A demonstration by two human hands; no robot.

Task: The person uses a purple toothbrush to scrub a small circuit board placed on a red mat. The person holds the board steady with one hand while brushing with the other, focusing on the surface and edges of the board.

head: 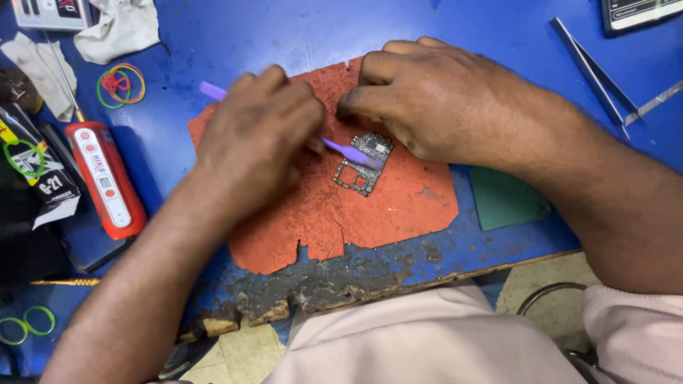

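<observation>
L hand (260,139) w/ purple pry tool (348,151) on circuit board (364,162) (R hand (434,99) steadying).

Blue bench (284,35), orange mat (398,206), tweezers (590,71), rubber bands (121,85), rag (121,25)

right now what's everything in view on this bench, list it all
circuit board: one, dark, on the mat under the tool tip
pry tool: one, purple, tip on the board
mat: one, worn orange-red, bench centre
bench: one, blue top, front edge chipped
tweezers: one pair, metal, upper right
green pad: one, right of the mat
red device: one, red and white, left
rubber bands: several, mixed colours, upper left; green ones lower left
cloths: two, pale, upper left
left hand: holds the pry tool
right hand: fingers curled on the mat beside the board
</observation>
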